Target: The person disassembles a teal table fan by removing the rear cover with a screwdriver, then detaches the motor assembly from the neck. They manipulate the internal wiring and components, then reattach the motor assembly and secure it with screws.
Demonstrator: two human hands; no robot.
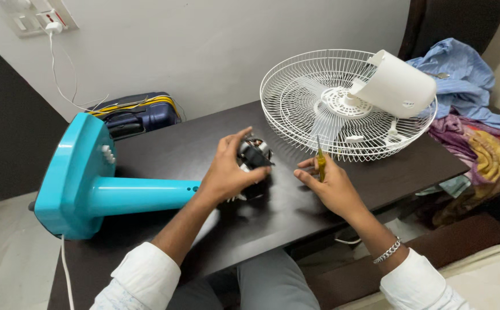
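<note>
dark table (376,172), cluttered. left hand (227,172) fingers wrapped round fan motor (254,156); right hand (330,186) pinching yellow screwdriver (320,161). i'd brace the motor flat and seat the tip squarely before turning.

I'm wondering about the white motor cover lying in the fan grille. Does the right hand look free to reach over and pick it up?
Probably not as it is: the right hand already grips a yellow-handled screwdriver. The path over the dark table to the white motor cover in the fan grille looks unobstructed, though.
</note>
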